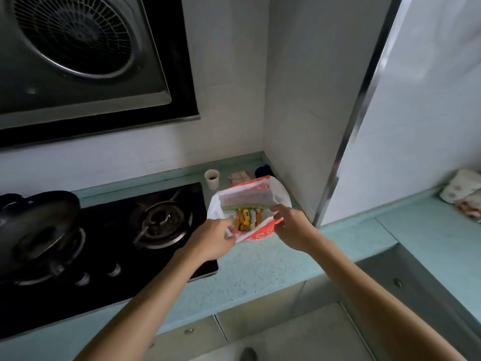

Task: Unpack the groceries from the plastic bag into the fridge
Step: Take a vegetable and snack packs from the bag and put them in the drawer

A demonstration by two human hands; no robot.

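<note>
A white and red plastic bag (279,196) stands on the pale green counter (263,264) to the right of the stove. Its mouth is held wide. My left hand (212,241) pinches the near left edge of the bag. My right hand (291,225) pinches the near right edge. Inside I see several small orange and yellow packets (247,217) and a flat pale package (244,198) lying across the far side. No fridge is in view.
A black gas stove (125,246) with a dark pan (39,220) on its left burner lies left of the bag. A paper cup (212,178) and small items stand behind the bag. A range hood (78,56) hangs above. A tiled wall corner rises on the right.
</note>
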